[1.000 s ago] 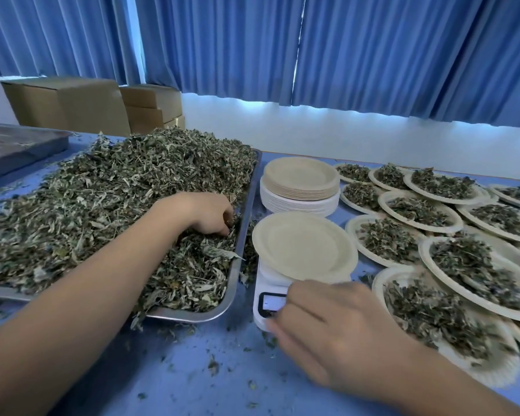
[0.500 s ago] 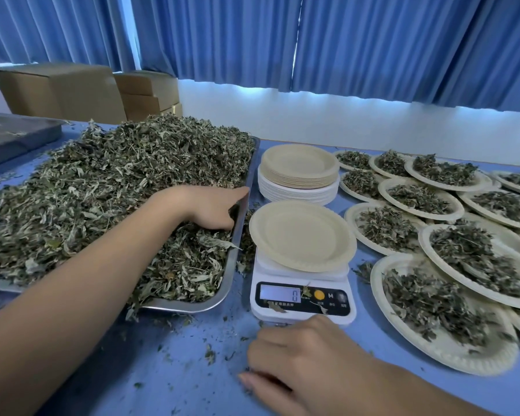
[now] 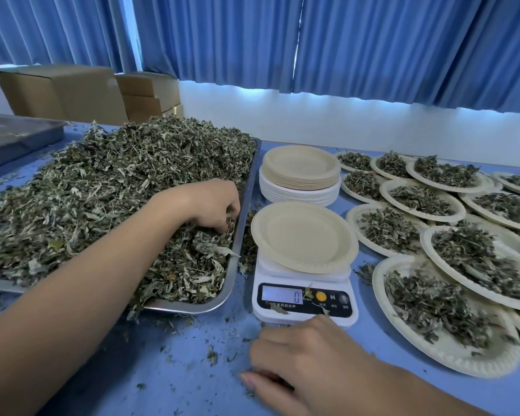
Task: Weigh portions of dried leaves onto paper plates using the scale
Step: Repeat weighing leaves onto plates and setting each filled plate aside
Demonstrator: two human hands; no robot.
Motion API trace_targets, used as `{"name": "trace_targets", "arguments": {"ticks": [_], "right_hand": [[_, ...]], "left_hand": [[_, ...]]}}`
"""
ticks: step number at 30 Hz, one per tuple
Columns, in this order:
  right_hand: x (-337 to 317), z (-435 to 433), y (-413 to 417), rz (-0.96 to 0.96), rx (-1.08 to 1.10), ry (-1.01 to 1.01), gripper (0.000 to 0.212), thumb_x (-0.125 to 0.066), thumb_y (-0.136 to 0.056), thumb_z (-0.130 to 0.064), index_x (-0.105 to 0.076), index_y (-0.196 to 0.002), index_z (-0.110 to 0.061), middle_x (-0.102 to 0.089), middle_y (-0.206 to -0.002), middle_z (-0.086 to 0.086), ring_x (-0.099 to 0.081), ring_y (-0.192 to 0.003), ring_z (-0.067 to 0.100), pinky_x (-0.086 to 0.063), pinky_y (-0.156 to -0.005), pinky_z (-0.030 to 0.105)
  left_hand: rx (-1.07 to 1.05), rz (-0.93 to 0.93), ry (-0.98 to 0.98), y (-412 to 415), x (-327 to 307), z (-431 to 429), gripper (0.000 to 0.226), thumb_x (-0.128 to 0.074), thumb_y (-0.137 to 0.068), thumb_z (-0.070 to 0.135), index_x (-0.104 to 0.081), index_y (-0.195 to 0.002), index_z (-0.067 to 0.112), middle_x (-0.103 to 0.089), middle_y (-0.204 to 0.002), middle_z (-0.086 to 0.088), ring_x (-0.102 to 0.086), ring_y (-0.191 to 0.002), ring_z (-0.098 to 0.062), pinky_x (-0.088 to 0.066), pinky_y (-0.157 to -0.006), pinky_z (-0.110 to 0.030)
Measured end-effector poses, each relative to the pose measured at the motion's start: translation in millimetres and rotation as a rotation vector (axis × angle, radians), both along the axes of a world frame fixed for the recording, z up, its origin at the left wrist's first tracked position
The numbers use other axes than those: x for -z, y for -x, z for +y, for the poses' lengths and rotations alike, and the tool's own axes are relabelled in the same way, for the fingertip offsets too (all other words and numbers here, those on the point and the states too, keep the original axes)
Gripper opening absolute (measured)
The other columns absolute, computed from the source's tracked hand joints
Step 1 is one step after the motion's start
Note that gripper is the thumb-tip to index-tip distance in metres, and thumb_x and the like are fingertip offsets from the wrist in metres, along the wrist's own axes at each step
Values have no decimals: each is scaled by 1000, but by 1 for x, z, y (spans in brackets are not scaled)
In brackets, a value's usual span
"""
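Note:
A heap of dried leaves (image 3: 108,187) fills a metal tray (image 3: 222,298) on the left of the blue table. My left hand (image 3: 210,205) is dug into the heap near the tray's right rim, its fingers curled round a clump of leaves. A white scale (image 3: 305,298) stands just right of the tray with an empty paper plate (image 3: 303,235) on it; its display reads 0. My right hand (image 3: 300,364) rests on the table in front of the scale, fingers loosely curled and holding nothing.
A stack of empty plates (image 3: 300,175) stands behind the scale. Several plates filled with leaves (image 3: 445,313) cover the table's right side. Cardboard boxes (image 3: 63,91) and a grey tray (image 3: 15,136) sit at the far left. Leaf crumbs litter the table.
My right hand has drawn back from the scale's front panel to the table before it. The left hand's fingers have curled down into the leaves. The camera has tilted slightly.

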State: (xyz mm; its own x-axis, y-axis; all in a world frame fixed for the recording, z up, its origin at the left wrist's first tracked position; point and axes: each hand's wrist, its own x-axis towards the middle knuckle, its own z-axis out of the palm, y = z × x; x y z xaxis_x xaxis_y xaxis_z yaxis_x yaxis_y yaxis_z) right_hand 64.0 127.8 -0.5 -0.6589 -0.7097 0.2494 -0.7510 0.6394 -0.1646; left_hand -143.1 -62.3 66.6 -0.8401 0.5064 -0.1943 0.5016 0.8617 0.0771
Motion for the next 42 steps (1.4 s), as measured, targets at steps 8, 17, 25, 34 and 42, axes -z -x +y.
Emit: {"name": "trace_targets", "arguments": {"ticks": [8, 17, 25, 34, 42], "right_hand": [[1, 1, 0, 87, -8, 6, 36, -56, -102, -42, -50, -72, -23, -44, -67, -8, -39, -58, 14, -43, -48, 35], [1, 0, 0, 81, -7, 15, 36, -54, -103, -42, -46, -72, -25, -40, -67, -10, -39, -59, 12, -42, -50, 35], [2, 1, 1, 46, -19, 18, 37, -51, -105, -44, -48, -73, -24, -44, -67, -8, -41, -60, 14, -44, -52, 37], [1, 1, 1, 19, -5, -7, 36, -48, -104, -46, -52, -76, -25, -46, -70, -9, -43, -62, 14, -44, -53, 38], [-3, 0, 0, 58, -11, -19, 36, -51, -104, -45, -42, -74, -27, -32, -70, -12, -35, -60, 12, -42, -50, 37]], "left_hand": [[-51, -342, 1, -9, -35, -16, 57, -71, -87, 28, -55, -142, 24, -59, -110, -7, -55, -85, -25, -48, -75, -38], [29, -220, 290, -23, -27, 0, 95, -91, -67, 41, -46, -146, 18, -53, -136, 1, -58, -119, -26, -54, -98, -46], [62, -106, -94, -11, -38, -24, 35, -86, -77, 25, -69, -106, 31, -69, -90, 20, -67, -86, -8, -53, -84, -39], [62, 87, -312, 1, -37, -29, 32, -78, -81, 3, -72, -98, 30, -67, -97, 6, -52, -60, 12, -37, -59, -21], [-9, -262, 16, -8, -36, -28, 69, -84, -77, 43, -50, -137, 41, -49, -141, 7, -59, -120, -23, -53, -101, -50]]}}
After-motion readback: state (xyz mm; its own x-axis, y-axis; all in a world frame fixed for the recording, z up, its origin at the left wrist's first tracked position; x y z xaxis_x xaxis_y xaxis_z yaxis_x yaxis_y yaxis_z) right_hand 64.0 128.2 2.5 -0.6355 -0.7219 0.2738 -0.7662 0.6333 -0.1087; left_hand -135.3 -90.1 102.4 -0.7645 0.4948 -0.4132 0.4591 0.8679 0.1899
